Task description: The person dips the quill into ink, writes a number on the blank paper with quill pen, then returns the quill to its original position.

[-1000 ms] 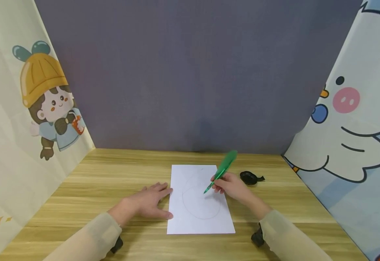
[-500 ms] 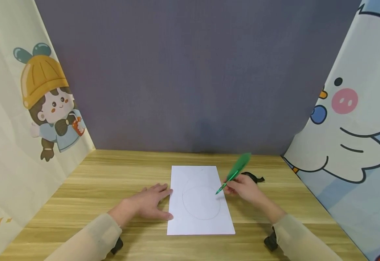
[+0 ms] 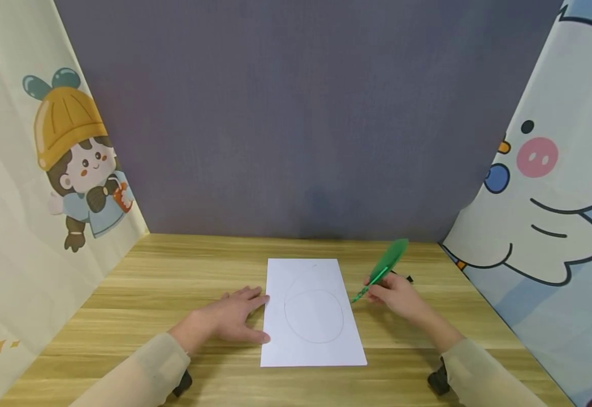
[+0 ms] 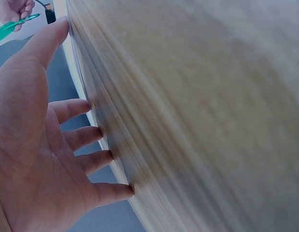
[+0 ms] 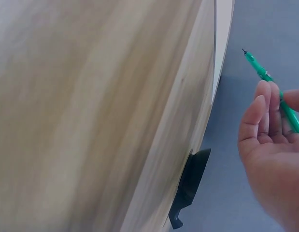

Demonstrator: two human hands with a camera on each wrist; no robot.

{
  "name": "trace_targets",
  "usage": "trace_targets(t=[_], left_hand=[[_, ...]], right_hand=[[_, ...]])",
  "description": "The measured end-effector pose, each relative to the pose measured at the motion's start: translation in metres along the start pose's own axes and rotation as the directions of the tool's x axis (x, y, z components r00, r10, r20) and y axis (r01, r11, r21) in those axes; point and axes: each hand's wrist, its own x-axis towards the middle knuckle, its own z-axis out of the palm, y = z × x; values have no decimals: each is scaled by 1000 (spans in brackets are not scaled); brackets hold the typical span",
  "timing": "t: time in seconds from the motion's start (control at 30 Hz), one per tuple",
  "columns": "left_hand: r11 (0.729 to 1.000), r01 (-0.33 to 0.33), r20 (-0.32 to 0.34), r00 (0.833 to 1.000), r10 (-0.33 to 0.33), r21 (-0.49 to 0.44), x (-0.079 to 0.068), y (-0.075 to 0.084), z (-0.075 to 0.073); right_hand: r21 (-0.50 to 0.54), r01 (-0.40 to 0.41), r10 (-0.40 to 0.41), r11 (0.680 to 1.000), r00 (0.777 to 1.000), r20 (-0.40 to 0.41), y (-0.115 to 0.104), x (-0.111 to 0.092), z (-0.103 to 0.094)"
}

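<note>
A white sheet of paper [image 3: 306, 356] lies on the wooden table, bearing a thin drawn circle with a faint curved line above it. My left hand [image 3: 234, 316] rests at the sheet's left edge, its fingers spread and the thumb and a fingertip touching the paper. Between thumb and fingers my right hand [image 3: 402, 294] pinches a green feather pen [image 3: 388, 261], held just off the paper's right edge. In the right wrist view the pen [image 5: 258, 66] points its dark tip away from the fingers, above the tabletop.
A black object with a short tail [image 5: 190, 179] sits on the table, mostly hidden behind my right hand in the head view. A dark grey panel [image 3: 296, 113] stands along the table's [image 3: 199, 254] back edge. Printed curtains hang at left and right.
My right hand has moved right with the feather pen, from above the middle of the sheet to past its right edge, covering most of the black object. The left hand stays put.
</note>
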Motion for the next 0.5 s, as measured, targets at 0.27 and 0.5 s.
trace_targets(t=[0.27,0.5], left_hand=[[1000,1,-5,1000,-1,0,-2,4,-3],[1000,6,3,1000,-6,-1,-2,4,-2]], right_hand=[[-11,24,-24,1000,1000,-5,5,-4,-9],[-22,0,0,1000,1000,-7,7,-4,-18]])
